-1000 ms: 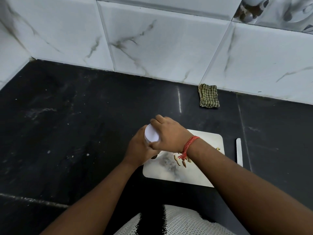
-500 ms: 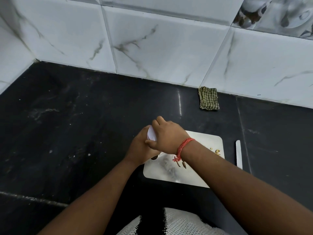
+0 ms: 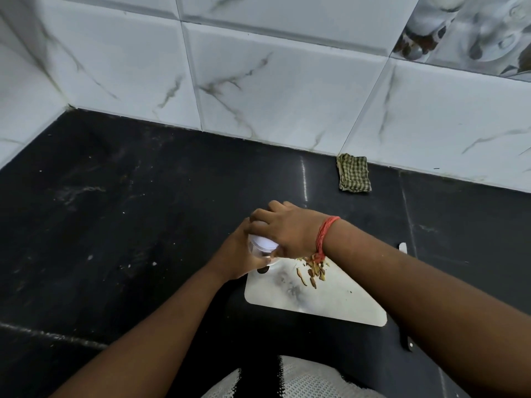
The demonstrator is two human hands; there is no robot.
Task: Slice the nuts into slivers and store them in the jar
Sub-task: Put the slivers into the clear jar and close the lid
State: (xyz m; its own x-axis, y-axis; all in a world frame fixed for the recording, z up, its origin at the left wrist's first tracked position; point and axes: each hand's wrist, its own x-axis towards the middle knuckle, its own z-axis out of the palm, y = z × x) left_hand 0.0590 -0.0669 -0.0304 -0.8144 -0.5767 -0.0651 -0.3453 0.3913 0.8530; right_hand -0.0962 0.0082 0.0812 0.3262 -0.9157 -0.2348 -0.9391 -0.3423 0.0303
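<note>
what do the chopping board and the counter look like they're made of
Chopping board: probably white plastic or a marble-look board; thin, rounded corners, pale with grey smudges, matte. Counter: likely polished black stone such as granite; dark and speckled, with a bright glossy reflection streak and visible slab seams.

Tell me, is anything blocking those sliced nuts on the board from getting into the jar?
Yes. The white lid sits on the jar, gripped from above by the right hand, while the left hand holds the jar's body. The nut slivers lie on the cutting board right beside it, nothing else between.
</note>
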